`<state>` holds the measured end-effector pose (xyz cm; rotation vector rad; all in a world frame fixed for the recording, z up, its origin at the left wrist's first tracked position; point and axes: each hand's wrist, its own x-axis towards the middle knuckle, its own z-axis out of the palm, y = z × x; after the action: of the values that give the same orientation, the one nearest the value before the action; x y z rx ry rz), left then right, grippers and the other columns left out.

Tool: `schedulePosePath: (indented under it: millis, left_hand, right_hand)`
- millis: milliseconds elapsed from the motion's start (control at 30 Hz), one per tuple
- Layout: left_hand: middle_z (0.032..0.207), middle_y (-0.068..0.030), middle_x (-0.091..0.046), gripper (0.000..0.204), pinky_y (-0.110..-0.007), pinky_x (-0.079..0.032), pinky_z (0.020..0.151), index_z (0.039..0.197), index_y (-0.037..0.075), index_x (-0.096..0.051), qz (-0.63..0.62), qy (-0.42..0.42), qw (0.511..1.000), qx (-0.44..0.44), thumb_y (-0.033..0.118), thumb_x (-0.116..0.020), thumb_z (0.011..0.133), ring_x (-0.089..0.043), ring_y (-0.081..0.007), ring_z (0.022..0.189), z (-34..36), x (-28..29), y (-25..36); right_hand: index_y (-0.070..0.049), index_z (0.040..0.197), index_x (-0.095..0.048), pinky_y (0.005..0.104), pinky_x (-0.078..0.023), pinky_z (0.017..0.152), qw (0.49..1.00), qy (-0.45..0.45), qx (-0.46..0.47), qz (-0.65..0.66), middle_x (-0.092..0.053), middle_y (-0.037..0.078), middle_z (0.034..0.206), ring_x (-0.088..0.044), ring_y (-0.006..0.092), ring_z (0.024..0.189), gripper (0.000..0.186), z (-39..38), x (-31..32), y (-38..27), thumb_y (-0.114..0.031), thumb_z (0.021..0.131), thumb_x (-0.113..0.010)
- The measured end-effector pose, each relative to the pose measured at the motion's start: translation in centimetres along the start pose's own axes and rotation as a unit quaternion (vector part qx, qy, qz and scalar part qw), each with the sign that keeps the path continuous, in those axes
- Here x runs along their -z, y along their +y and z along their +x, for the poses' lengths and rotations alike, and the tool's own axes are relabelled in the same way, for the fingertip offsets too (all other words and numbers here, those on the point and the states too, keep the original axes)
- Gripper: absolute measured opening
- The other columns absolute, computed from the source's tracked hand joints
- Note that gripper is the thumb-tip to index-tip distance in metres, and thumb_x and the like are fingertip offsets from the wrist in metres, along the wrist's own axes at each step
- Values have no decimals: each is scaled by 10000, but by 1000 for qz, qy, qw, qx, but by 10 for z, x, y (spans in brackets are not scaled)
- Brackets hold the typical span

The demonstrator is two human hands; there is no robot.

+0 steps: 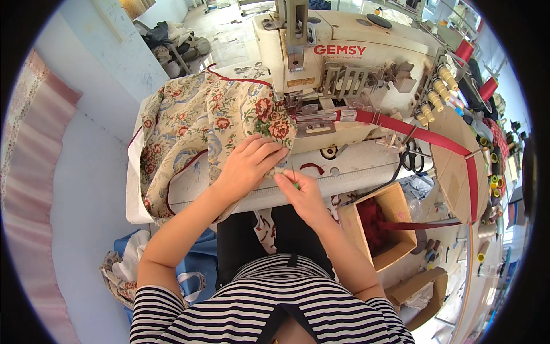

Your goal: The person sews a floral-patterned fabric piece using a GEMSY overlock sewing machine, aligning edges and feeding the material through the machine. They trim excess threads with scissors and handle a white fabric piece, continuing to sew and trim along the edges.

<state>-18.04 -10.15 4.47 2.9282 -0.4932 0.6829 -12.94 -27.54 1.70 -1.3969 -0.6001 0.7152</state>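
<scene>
My left hand (247, 165) lies over the lower right part of the floral fabric (183, 114), fingers bent and together, gripping it near the edge. My right hand (301, 196) is closed on a small green-handled tool (296, 186), whose thin metal part rises beside that edge. The cream fabric has red roses, blue motifs and narrow red binding. Just behind it stands the sewing machine (372, 86), with wide red tape (424, 135) running through its metal guide. A short curved red strip (313, 168) rests right of my hands.
Black scissors (411, 156) sit at the table's right. Below are a wooden box (404, 246) with red tape inside and a cardboard box (432, 284). Thread cones (438, 86) line the machine's right side. A wall (86, 172) bounds the left; piled cloth (129, 264) lies low beside me.
</scene>
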Motion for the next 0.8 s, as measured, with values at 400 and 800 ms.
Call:
schedulePosePath:
  millis: [400, 800]
  left_hand:
    - [1097, -46, -629, 356, -376, -500, 838, 974, 62, -580, -64, 31, 997, -18, -67, -550, 644, -584, -266, 1032, 19, 8, -13]
    - [972, -72, -645, 444, -376, -506, 772, 1029, 70, -573, -85, 22, 996, 16, -86, -544, 614, -612, -284, 953, 24, 9, -9]
  right_hand:
    - [-72, 1296, -401, 375, -455, 650, 956, 108, 61, -265, -606, 158, 813, -586, 322, 675, 354, -2, 42, -20, -133, 948, -416]
    - [-119, 1277, -489, 438, -439, 562, 909, 187, 101, -359, -571, 150, 607, -565, 340, 554, 353, 24, 27, -8, -174, 929, -461]
